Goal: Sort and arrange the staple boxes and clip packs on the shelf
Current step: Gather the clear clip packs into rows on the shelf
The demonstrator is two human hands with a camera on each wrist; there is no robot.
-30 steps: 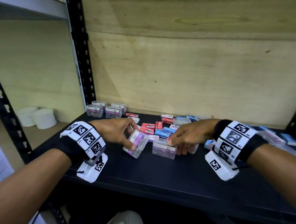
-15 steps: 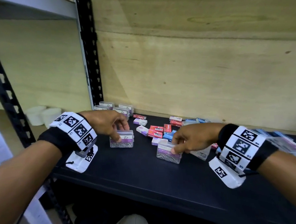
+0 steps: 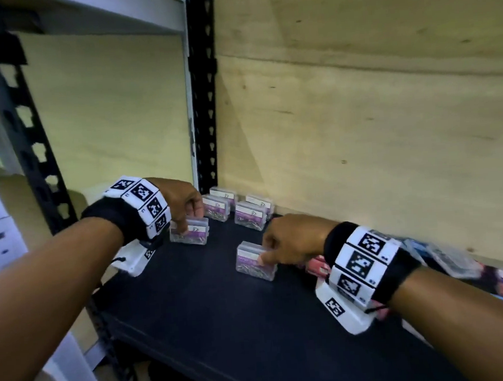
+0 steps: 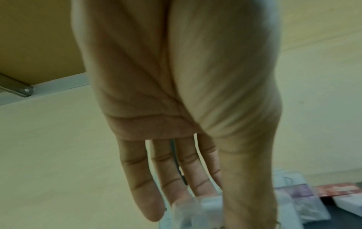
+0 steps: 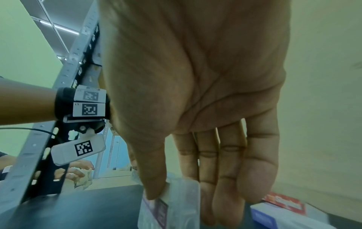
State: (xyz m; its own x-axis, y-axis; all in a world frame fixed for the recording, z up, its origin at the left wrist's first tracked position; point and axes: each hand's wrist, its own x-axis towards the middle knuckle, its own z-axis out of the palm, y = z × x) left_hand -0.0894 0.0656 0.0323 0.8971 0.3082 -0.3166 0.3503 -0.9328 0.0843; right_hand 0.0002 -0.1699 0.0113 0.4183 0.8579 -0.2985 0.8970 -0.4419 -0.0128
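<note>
Plywood backs a black shelf board (image 3: 211, 312) framed by slotted black uprights (image 3: 204, 83), and all the sorting is being done on that board.

At the left hand (image 3: 182, 201), a clear clip pack with a purple label (image 3: 190, 233) is pinched from above between fingertips and thumb; in the left wrist view the fingers (image 4: 137, 178) are seen extended downward, close together, with their tips on the clear plastic. The pack is set on the board just in front of four like packs (image 3: 236, 209) ranged in two short rows by the back left corner. At the right hand (image 3: 292, 241), a second clear clip pack (image 3: 256, 261) is pinched between thumb (image 5: 154, 178) and fingers, as the right wrist view confirms; it rests on the board, well apart from the row.

Compared with the earlier frames, the left-hand pack has been carried from the middle of the board towards the corner group and brought upright, and the right-hand pack has been drawn leftward, away from the mixed heap. That heap of red and blue staple boxes (image 3: 318, 267) is now mostly hidden behind the right wrist.

From this it may be judged that the clip packs are being gathered at the left end, a third row being begun, while the staple boxes are left unsorted at the right.
</note>
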